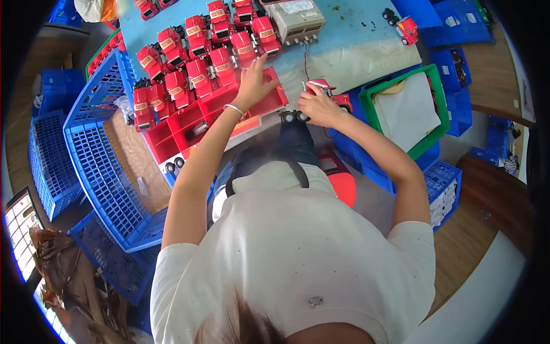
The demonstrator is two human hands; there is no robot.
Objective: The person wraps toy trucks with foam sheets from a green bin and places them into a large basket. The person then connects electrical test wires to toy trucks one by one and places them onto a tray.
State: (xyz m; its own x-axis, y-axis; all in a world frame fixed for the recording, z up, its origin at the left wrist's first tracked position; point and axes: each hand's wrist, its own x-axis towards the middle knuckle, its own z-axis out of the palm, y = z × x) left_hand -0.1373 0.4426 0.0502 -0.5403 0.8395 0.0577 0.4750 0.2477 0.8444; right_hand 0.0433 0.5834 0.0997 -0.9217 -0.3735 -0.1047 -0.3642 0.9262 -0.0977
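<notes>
Rows of red toy trucks (pixel 197 74) stand on the blue table (pixel 344 34). My left hand (pixel 255 89) is over the right part of a red compartment tray (pixel 212 112), its fingers apart and reaching up toward the nearest trucks. Nothing shows in it. To the right, at the table's front edge, my right hand (pixel 319 106) is wrapped round a red toy truck (pixel 342 100) with black wheels. The fingers cover part of its cab. A thin red wire runs up from near this truck to a beige power box (pixel 295 22).
Another red truck (pixel 408 30) stands at the table's back right. A large blue crate (pixel 94 166) is at the left. Right of me, a green-rimmed bin (pixel 441 109) holds white sheets, near blue bins (pixel 458 117). A red stool (pixel 344 189) is beneath me.
</notes>
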